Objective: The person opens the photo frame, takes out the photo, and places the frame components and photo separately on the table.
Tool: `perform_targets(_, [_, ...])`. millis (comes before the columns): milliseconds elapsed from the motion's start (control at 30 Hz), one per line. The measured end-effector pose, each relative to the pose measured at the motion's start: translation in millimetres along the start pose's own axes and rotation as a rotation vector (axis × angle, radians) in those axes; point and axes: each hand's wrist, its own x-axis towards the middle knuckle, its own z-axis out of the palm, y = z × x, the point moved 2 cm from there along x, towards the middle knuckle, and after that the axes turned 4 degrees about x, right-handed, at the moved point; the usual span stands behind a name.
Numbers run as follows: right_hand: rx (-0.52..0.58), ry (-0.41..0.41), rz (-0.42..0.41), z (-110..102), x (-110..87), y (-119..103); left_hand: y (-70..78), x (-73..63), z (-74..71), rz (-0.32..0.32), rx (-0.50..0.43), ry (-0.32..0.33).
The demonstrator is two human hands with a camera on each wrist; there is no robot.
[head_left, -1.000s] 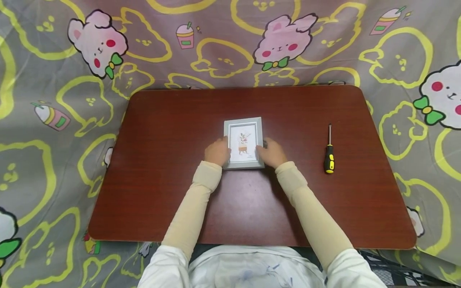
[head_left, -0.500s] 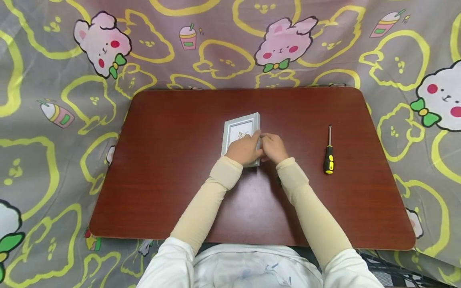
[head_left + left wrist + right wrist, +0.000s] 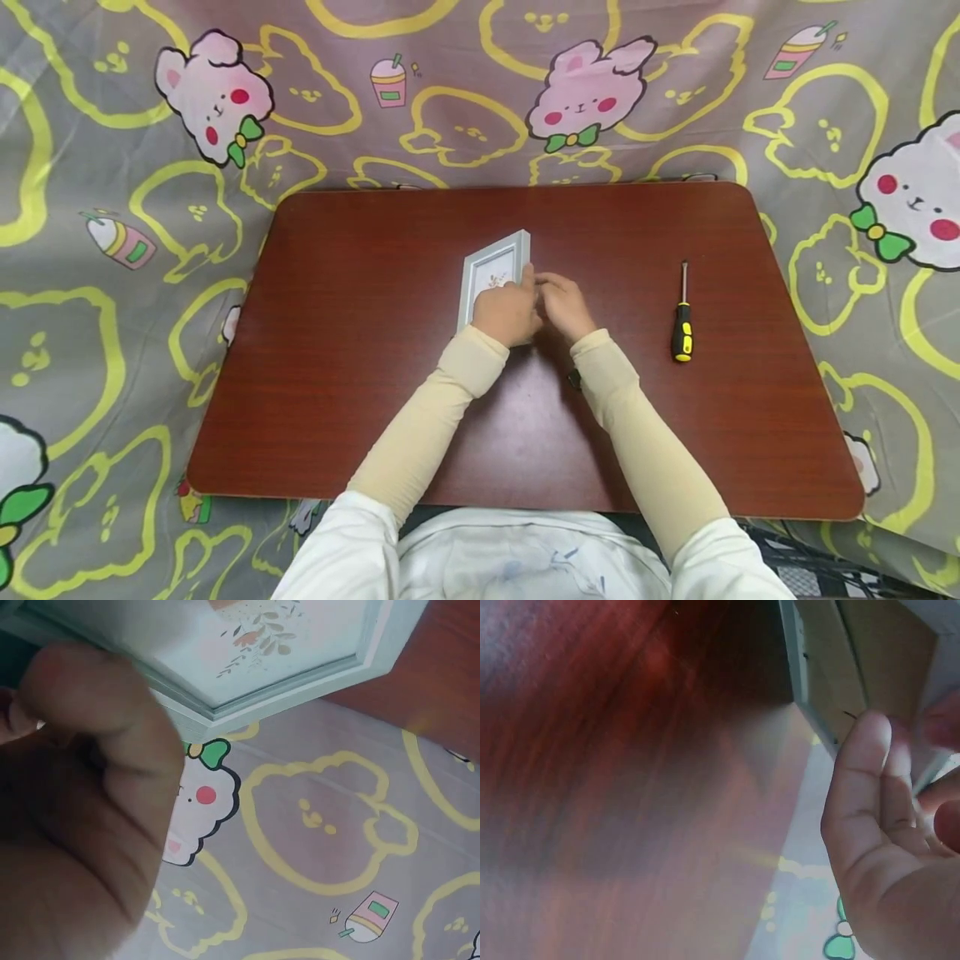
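A light grey picture frame with a plant print stands tilted above the table, its face turned to the left. My left hand reaches across its front and grips the right side; in the left wrist view the curled fingers overlap the frame's border. My right hand is at the back of the frame. From the right wrist, the brown backing board shows, with a thin dark metal tab near its edge. The right fingers are nearly straight, tips at the board beside that tab.
A screwdriver with a black and yellow handle lies on the right of the reddish-brown table, blade pointing away. Patterned cloth hangs behind the table and at both sides.
Both hands held the frame by its two sides. My left hand has crossed to its right side, my right hand has moved behind it, and the frame has turned to face left.
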Motion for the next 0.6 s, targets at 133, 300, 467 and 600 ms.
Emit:
perform_targets(133, [0.098,-0.055,0.065,7.9,3.9,12.9,-4.6,-4.8,-8.6,-0.021,0.0,0.045])
perform_targets(300, [0.259,-0.188,0.155,24.2,1.9,31.5,-8.8,-9.3,-17.3,-0.048,-0.018,0.131])
perform_targets(467, [0.323,-0.248,0.135,34.4,-0.9,38.7,-8.6,-13.6,-23.4,-0.04,-0.029,0.205])
perform_targets(600, [0.352,-0.219,0.117,37.5,0.6,41.1,-10.5,-15.2,-24.2,-0.041,-0.041,0.247])
